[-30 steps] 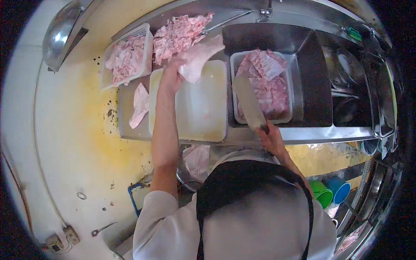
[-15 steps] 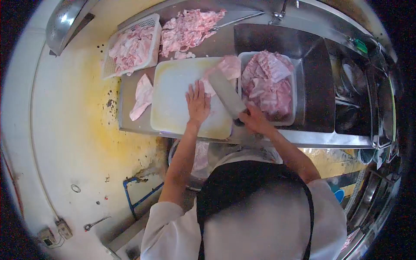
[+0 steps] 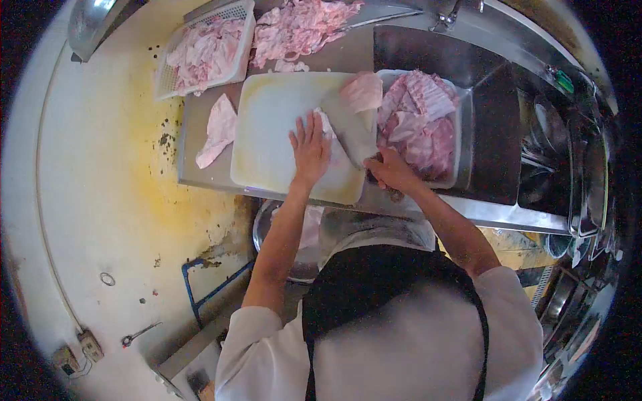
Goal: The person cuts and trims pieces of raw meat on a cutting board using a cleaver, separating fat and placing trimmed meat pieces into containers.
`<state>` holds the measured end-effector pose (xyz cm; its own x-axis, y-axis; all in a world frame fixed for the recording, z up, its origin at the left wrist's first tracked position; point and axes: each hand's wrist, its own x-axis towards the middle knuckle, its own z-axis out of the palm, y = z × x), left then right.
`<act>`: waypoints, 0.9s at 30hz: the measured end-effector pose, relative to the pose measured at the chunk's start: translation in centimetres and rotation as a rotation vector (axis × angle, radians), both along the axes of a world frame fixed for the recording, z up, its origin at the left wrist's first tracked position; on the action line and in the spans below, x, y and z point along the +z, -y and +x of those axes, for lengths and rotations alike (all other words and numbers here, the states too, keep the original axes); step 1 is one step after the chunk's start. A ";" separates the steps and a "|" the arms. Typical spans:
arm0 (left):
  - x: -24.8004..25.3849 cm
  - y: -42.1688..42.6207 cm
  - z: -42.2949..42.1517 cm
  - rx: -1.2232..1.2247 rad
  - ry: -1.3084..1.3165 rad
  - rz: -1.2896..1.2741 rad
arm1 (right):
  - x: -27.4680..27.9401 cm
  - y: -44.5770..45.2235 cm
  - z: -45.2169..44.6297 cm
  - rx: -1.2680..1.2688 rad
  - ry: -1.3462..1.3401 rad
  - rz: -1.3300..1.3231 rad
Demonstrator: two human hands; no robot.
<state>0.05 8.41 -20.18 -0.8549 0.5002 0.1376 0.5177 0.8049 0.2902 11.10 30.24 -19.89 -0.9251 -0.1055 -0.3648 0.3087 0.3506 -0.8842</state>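
My right hand point(image 3: 391, 172) grips a cleaver point(image 3: 353, 134) by its handle, with the broad blade over the right side of the white cutting board point(image 3: 264, 140). My left hand point(image 3: 310, 150) lies on the board, fingers stretched forward, left of the blade. Beside its fingertips is a pale strip of meat point(image 3: 326, 125), partly hidden by the hand and blade. Beyond the blade, a pink slab of meat point(image 3: 362, 91) rests at the board's upper right corner. Whether the blade touches either piece, I cannot tell.
Right of the board, a white tub point(image 3: 459, 144) holds meat. A white perforated basket point(image 3: 242, 63) of meat and a loose meat pile point(image 3: 294, 30) are behind. One meat piece point(image 3: 219, 130) lies at left. A metal bowl point(image 3: 262, 227) sits below the counter; a sink point(image 3: 495, 134) is at right.
The cleaver blade has tilted, showing more of its broad face, and the slab beyond it is less covered. My left hand stays flat on the board. The whole view has shifted slightly.
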 end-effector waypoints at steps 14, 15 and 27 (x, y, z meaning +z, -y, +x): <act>4.0 0.8 -5.0 -0.030 0.001 0.402 | 0.2 2.0 5.4 -0.124 -0.092 -0.022; 4.0 0.4 -5.6 -0.081 -0.029 0.384 | 1.3 1.8 6.3 -0.112 0.003 -0.045; 2.3 1.4 -8.4 -0.250 0.214 0.290 | 2.3 3.2 -2.2 -0.254 -0.220 -0.043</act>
<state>-8.31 7.01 -17.88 -0.7371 0.6619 0.1361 0.5900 0.5320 0.6073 8.89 27.05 -17.55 -0.9798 0.1272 -0.1542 0.1820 0.2484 -0.9514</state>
